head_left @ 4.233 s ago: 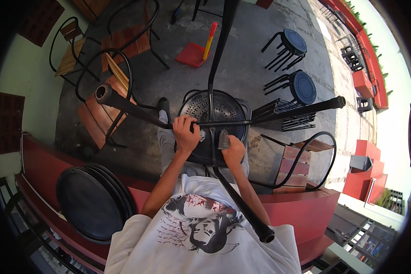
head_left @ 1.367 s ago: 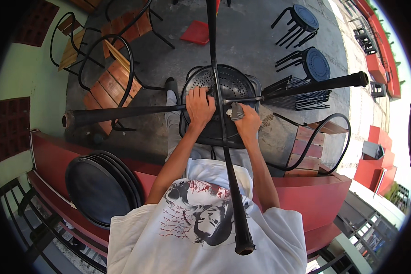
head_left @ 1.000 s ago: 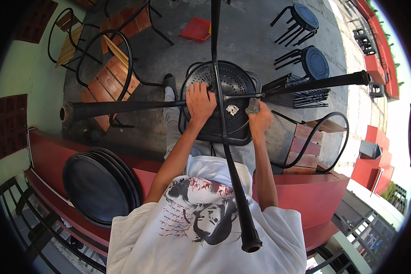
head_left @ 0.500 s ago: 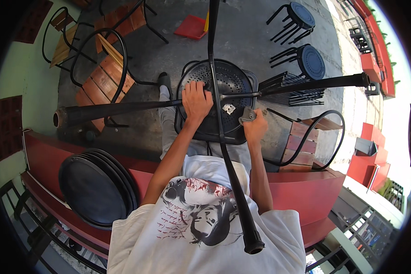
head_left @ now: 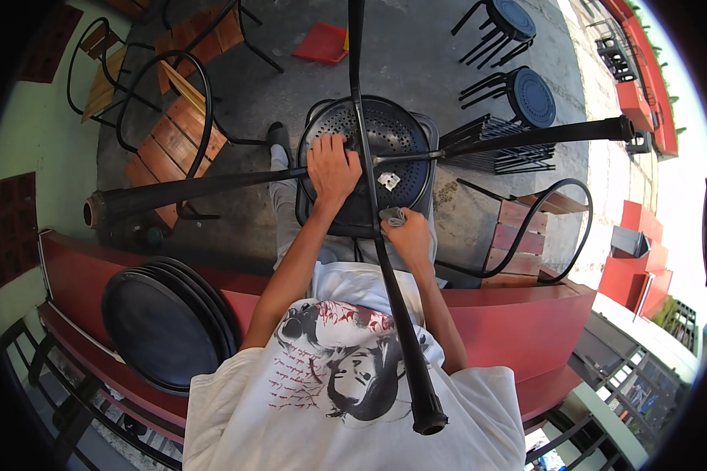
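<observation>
A black metal base with long legs spread in a cross (head_left: 204, 186) lies across my lap, over a black stool with a perforated round seat (head_left: 401, 129). Near the crossing, my left hand (head_left: 334, 171) is wrapped round the left leg. My right hand (head_left: 410, 237) pinches a crumpled grey cloth (head_left: 392, 217), touching or very close to the leg that runs down toward my chest. On the stool seat lies a small white crumpled scrap (head_left: 389, 181). The open tube ends of the legs point outward, and the far leg runs out of view at the top.
Round black plates or tabletops (head_left: 161, 326) lean stacked on the red bench (head_left: 503, 322) at my left. Wooden slatted chairs (head_left: 177, 137) stand at left, another chair (head_left: 518, 239) at right. Black stools (head_left: 531, 97) and a red dustpan (head_left: 320, 43) are farther off.
My right hand has moved left and slightly down with the grey cloth, from the stool's right rim to the near leg. My left hand keeps its hold on the left leg.
</observation>
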A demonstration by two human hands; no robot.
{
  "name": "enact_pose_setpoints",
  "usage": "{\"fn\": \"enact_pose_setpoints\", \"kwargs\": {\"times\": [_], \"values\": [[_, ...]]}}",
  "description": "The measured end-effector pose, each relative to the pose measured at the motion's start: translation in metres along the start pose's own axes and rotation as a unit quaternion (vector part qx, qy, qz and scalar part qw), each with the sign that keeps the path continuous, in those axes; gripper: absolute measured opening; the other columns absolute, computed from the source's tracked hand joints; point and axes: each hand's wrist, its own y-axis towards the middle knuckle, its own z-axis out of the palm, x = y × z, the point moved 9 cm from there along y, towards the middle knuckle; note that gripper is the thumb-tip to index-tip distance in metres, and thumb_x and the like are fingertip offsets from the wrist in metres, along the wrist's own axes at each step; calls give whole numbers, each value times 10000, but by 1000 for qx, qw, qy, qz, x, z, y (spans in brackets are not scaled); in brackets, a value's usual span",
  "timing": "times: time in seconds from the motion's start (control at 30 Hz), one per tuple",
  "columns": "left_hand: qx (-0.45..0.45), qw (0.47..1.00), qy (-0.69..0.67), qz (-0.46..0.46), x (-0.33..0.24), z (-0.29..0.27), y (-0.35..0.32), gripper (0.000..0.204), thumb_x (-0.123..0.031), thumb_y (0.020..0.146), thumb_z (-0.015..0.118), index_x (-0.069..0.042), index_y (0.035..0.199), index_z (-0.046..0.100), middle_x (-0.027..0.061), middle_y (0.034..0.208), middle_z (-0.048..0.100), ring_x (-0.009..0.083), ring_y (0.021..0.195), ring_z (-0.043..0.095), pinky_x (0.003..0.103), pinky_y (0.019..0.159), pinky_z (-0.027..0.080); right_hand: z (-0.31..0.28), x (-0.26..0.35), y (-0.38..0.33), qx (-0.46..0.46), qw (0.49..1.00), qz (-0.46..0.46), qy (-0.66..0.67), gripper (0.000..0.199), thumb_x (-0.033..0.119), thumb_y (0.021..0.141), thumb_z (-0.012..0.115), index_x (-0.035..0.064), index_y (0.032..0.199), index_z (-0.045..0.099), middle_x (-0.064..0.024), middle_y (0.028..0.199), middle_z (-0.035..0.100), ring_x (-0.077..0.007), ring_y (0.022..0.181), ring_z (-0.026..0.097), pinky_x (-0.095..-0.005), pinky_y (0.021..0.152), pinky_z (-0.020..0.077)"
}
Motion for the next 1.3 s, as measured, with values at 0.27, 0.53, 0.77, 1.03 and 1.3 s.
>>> {"fn": "enact_pose_setpoints", "kwargs": {"times": [0.27, 0.53, 0.77, 1.03, 1.3], "values": [[-5, 1000, -7, -2, 3, 0, 0, 190, -137, 790, 593, -61, 961, 625, 106, 935, 593, 310, 916, 566, 438, 783, 435, -17, 20, 17, 49, 992, -71, -91, 299, 330, 762, 780, 75, 915, 759, -200, 835, 732, -411, 828, 708, -489, 739, 564], [-1, 1000, -7, -4, 3, 1, 0, 192, -134, 780, 597, -61, 955, 628, 99, 943, 597, 309, 917, 569, 438, 784, 440, -14, 21, 22, 136, 978, -87, -133, 229, 275, 818, 766, 113, 977, 788, -186, 846, 733, -392, 843, 710, -451, 749, 559], [0, 1000, -5, -5, 4, 1, 0, 190, -135, 782, 595, -64, 956, 626, 94, 944, 598, 307, 918, 570, 440, 787, 440, 1, 32, 19, 194, 970, -105, -106, 221, 256, 790, 772, 83, 927, 777, -206, 833, 722, -394, 839, 706, -455, 763, 554], [3, 1000, -7, -1, 0, 2, 1, 193, -136, 782, 598, -64, 960, 620, 101, 947, 595, 313, 920, 568, 444, 783, 436, 7, 38, 30, 201, 949, -176, -167, 257, 264, 749, 773, 72, 921, 771, -174, 819, 727, -386, 838, 709, -464, 753, 558], [-5, 1000, -3, -3, 1, -1, 0, 158, -130, 781, 591, -64, 922, 618, 98, 930, 590, 313, 906, 563, 442, 775, 433, -3, 47, -7, -69, 935, -345, -55, 229, 126, 783, 716, 67, 1003, 741, -108, 844, 678, -313, 776, 658, -421, 677, 502]]}}
